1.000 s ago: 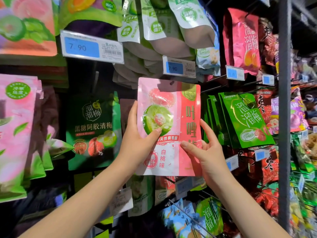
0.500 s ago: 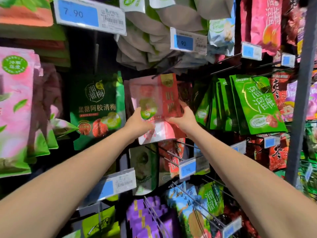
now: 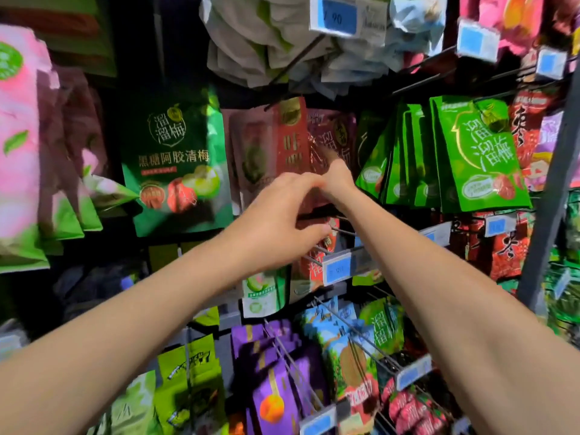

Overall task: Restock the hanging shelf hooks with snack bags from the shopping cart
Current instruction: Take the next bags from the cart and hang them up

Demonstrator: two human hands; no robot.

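Reaching up to a pink-and-red foil snack bag (image 3: 270,146) at the centre of the rack

Both bare arms stretch from the lower corners of the frame and meet just above the middle. The bag hangs upright in shadow at the centre. Its top edge sits at the low end of a dark wire hook (image 3: 298,73), which slants up toward a blue-and-white price tag (image 3: 337,15) at the top of the frame. The left hand (image 3: 282,215) covers the bag's lower part, fingers curled and thumb underneath. Motion blur hides whether that grip pinches the bag or only lies in front of it. The right hand (image 3: 337,178) sits at the bag's right edge, touching the left hand's fingertips, with one finger raised against the foil (its other fingers are hidden, so its grip cannot be read). A dark green pouch with white characters (image 3: 175,161) hangs just left of the bag. A row of bright green pouches (image 3: 480,152) hangs to the right. Purple pouches (image 3: 276,387) fill the hooks at the bottom centre.
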